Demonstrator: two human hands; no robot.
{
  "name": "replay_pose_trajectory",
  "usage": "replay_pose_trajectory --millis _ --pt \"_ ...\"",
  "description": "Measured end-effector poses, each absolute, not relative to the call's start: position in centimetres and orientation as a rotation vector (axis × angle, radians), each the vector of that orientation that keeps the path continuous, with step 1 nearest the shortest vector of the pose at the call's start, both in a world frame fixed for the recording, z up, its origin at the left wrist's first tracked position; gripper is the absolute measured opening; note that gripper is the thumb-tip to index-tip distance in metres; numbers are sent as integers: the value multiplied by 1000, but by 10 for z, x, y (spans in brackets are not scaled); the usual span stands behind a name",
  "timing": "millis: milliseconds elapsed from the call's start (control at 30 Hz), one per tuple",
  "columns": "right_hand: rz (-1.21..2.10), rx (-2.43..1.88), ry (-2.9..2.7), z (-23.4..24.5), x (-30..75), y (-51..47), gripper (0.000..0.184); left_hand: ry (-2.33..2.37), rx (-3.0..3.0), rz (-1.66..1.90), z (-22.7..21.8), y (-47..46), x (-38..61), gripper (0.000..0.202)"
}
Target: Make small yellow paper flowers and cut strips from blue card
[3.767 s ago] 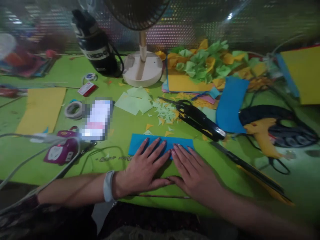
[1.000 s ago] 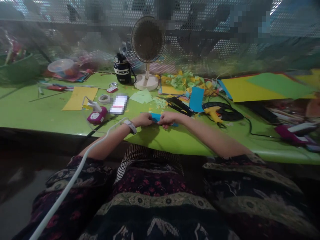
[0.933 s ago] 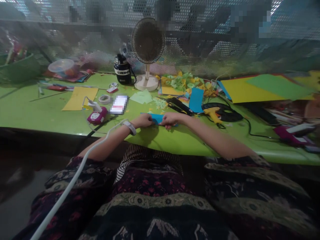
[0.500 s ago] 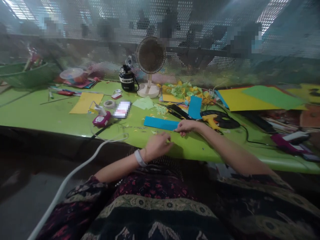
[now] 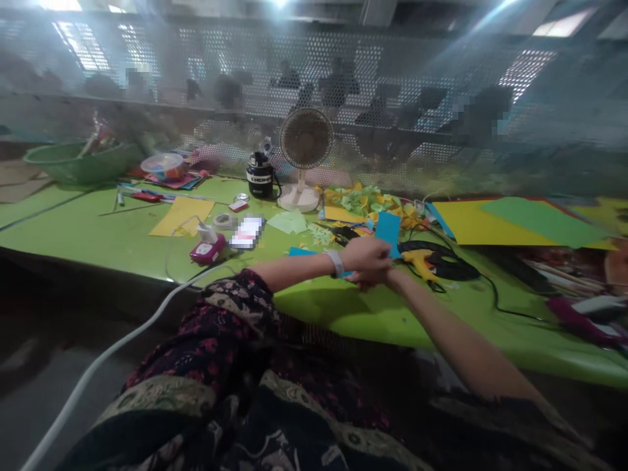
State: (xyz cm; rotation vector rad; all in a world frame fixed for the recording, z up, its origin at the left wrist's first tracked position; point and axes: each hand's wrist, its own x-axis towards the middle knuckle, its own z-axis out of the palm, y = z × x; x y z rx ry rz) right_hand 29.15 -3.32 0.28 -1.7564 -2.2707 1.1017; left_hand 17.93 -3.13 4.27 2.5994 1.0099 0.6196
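Note:
My left hand (image 5: 367, 254) reaches across and above my right hand, its fingers curled beside a small upright blue piece of paper (image 5: 387, 229). What it grips, if anything, is hidden. My right hand (image 5: 362, 280) shows partly below it, with its fingers closed at the right end of a blue paper strip (image 5: 301, 251). My left forearm covers the strip's middle. Behind my left hand the black handles of a tool (image 5: 345, 233) show in part. A yellow glue gun (image 5: 420, 263) lies just to the right, over a black round object (image 5: 454, 260).
A white fan (image 5: 300, 196) and a dark flask (image 5: 260, 178) stand at the back beside yellow and green paper scraps (image 5: 366, 197). A phone (image 5: 246, 233), tape roll (image 5: 224, 221) and purple power socket (image 5: 207, 248) lie left. Coloured sheets (image 5: 520, 222) are at right.
My left hand has moved right and forward, from near the table's front edge to over my right hand. My right hand stays at the strip's end. The view has tilted up slightly.

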Motion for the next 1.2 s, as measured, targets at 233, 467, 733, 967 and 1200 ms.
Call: replay_pose_trajectory --millis 233,467,733,967,1200 --pt "1475 -1865 -2308 -1 302 -22 60 1345 2058 515 -20 -10 42 20" --pt "1471 -1886 -2309 -1 303 -20 57 1306 1915 400 -22 -21 18 31" --pt "1474 -1918 -2273 1 286 -18 55 1416 2078 339 -17 -22 21 35" --pt "1461 -1919 -2259 1 278 -15 53 1445 2112 321 -19 -19 32 42" --pt "1476 -1937 -2236 2 278 -16 49 1424 1995 198 -17 -14 35 48"
